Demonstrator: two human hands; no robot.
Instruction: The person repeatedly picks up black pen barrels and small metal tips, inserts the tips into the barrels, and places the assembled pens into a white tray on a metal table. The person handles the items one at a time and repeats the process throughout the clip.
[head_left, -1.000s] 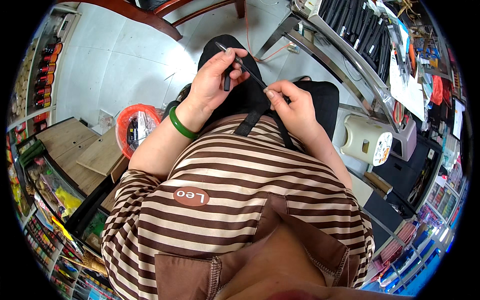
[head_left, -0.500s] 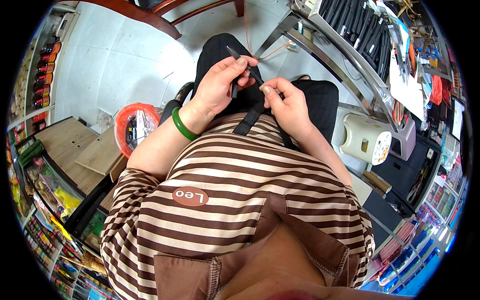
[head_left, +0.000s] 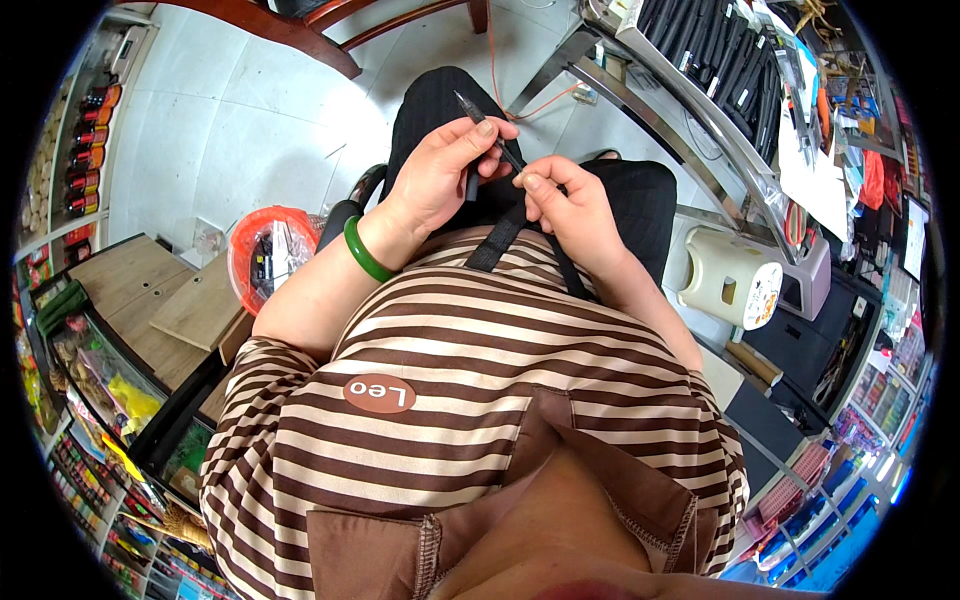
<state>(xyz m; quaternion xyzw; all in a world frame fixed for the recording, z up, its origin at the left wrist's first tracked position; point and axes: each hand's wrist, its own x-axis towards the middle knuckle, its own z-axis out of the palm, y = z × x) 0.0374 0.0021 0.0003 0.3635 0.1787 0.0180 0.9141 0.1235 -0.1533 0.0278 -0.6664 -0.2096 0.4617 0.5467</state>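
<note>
Over my lap I hold a slim black pen (head_left: 468, 105), its pointed tip angled up and to the left. My left hand (head_left: 437, 172) is closed on its front part between thumb and fingers. A short black tube-like piece (head_left: 472, 183), perhaps a cap, pokes out below the fingers of that same hand. With thumb and forefinger, my right hand (head_left: 567, 200) pinches the pen's rear end. Both hands stay close together, with a small stretch of the pen showing between them. A green bangle (head_left: 366, 250) circles my left wrist.
On the metal-framed table at upper right, a white box holds many black pens (head_left: 705, 55). A red-rimmed bin (head_left: 240, 262) stands at my left. At right sits a pale stool (head_left: 712, 268). A wooden chair (head_left: 330, 45) is ahead; stocked shelves line both sides.
The pen has shifted and turned slightly in my fingers, its tip now looking finer. My right hand has moved a little left. Both hands keep their hold.
</note>
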